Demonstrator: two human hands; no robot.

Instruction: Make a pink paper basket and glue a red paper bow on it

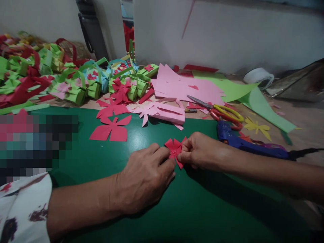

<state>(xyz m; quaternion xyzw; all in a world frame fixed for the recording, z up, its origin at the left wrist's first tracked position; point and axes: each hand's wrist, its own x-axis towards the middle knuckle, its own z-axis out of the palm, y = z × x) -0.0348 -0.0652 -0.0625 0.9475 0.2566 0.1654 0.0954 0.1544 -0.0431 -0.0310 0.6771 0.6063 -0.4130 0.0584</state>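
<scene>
Just right of centre, a small red paper flower [174, 147] is pinched between both hands above the green mat [121, 216]. My left hand [149, 179] comes from the lower left, its thumb and fingers closed on the flower's left and lower petals. From the right, my right hand [196, 151] grips the petals on that side between thumb and forefinger. The flower's middle shows glossy spots. Farther back on the mat lies a larger red paper flower cutout [110, 130], its petals spread.
Small green paper baskets [76, 91] crowd the back left. A pink paper basket [169, 113] stands at the mat's far edge. Behind are pink sheets [182, 82]. On the right lie scissors [225, 113], a blue glue gun [243, 143] and a yellow paper cutout [257, 127].
</scene>
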